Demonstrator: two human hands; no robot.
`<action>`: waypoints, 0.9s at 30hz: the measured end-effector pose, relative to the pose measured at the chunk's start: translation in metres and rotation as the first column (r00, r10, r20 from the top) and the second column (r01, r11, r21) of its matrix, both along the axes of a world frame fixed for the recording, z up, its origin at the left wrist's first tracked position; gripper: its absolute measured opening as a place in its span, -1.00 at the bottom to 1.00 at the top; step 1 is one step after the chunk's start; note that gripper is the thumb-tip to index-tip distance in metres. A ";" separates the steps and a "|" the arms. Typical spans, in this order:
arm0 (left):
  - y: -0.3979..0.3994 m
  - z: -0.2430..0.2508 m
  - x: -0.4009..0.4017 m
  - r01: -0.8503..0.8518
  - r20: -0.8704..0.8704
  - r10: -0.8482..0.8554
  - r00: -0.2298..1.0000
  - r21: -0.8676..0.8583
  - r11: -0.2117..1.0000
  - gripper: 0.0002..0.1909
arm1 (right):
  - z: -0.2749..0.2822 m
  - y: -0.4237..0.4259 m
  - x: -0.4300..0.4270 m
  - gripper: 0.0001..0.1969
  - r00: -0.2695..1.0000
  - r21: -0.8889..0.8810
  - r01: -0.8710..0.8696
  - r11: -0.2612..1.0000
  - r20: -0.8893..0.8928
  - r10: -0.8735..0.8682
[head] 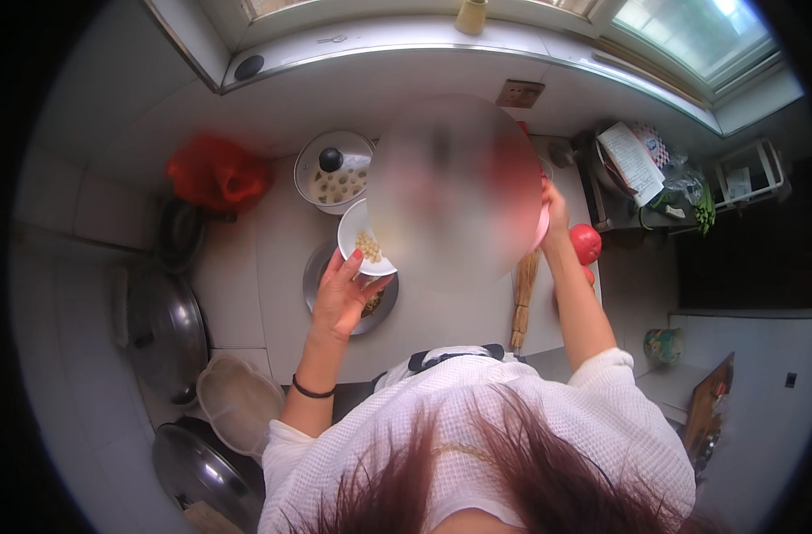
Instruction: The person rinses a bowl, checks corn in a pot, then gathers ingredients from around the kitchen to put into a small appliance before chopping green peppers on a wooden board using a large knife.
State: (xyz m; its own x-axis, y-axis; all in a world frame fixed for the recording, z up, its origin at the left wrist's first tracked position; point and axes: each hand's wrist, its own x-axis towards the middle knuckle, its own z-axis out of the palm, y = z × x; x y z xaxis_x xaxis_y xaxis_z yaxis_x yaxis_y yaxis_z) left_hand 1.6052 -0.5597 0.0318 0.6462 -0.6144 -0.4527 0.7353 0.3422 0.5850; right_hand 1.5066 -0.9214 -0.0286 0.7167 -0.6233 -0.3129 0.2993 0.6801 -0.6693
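Note:
My left hand (pixel 339 297) grips a white bowl (pixel 351 233) by its near rim, with the thumb inside. Small pale yellow bean-like pieces (pixel 368 247) lie in the bowl. Below this hand stands a round metal basin (pixel 316 294) with brownish contents, partly covered by the hand and bowl. My right hand (pixel 555 208) is closed around a pink object (pixel 543 228). A large blurred disc hides most of that object, the bowl's right side and the middle of the counter. Behind the bowl is a pot with a glass lid (pixel 307 173); round pieces in pale liquid show through it.
A red plastic bag (pixel 216 173) sits at the back left. Metal lids (pixel 172 334) and a plastic basket (pixel 236 400) line the left side. A bundled straw brush (pixel 525 300) and a red tomato-like fruit (pixel 585 243) lie right. Green vegetables (pixel 705 210) sit farther right.

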 end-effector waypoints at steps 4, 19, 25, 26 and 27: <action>-0.016 0.020 0.018 0.017 0.010 -0.016 1.000 -0.036 0.999 -0.54 | -0.043 0.039 -0.056 -0.84 0.978 0.120 0.079 0.990 -0.203 -0.053; -0.082 0.050 0.066 0.029 0.028 -0.027 0.999 -0.049 0.998 -0.55 | -0.077 0.091 -0.097 -0.87 0.928 0.128 -0.061 0.990 -0.359 0.103; -0.094 0.044 0.081 0.016 0.090 -0.019 0.996 0.027 1.000 -0.57 | -0.074 0.092 -0.106 -0.83 0.924 0.107 0.002 0.994 -0.379 0.038; -0.096 0.044 0.083 0.006 0.122 -0.012 0.992 0.052 0.999 -0.57 | -0.075 0.091 -0.109 -0.83 0.925 0.107 0.006 0.994 -0.378 0.035; -0.098 0.044 0.086 0.010 0.122 -0.016 0.992 0.052 0.999 -0.57 | -0.074 0.091 -0.111 -0.83 0.923 0.110 0.019 0.994 -0.383 0.025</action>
